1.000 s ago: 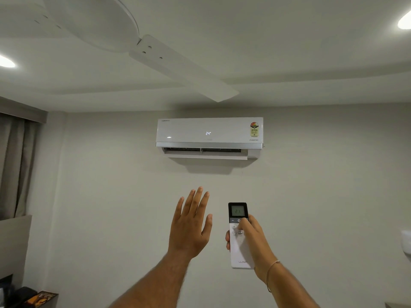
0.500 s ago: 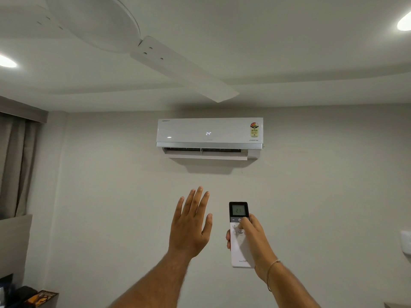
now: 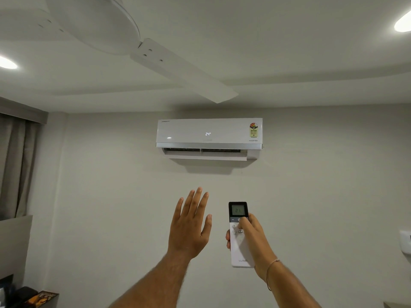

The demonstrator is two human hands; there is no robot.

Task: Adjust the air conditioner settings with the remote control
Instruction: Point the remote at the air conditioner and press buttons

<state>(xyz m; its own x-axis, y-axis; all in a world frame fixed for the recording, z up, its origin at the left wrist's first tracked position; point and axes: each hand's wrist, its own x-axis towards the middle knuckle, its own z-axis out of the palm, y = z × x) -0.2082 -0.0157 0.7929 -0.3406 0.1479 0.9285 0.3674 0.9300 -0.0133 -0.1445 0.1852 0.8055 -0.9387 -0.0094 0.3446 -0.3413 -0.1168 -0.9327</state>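
A white air conditioner (image 3: 209, 134) hangs high on the wall, its front showing 24 and its lower flap open. My right hand (image 3: 255, 238) holds a white remote control (image 3: 239, 252) upright below it, pointed at the unit. The remote's dark screen reads 21, and my thumb rests on the buttons just under the screen. My left hand (image 3: 191, 225) is raised beside the remote, palm toward the wall, fingers straight and apart, holding nothing.
A white ceiling fan (image 3: 178, 70) hangs overhead, one blade reaching toward the unit. Grey curtains (image 3: 17, 165) cover the left. Dark objects sit on a low surface (image 3: 33, 296) at bottom left. A white wall fixture (image 3: 405, 241) sits at the right edge.
Both hands and the remote stay almost where they were. The unit's display still reads 24.
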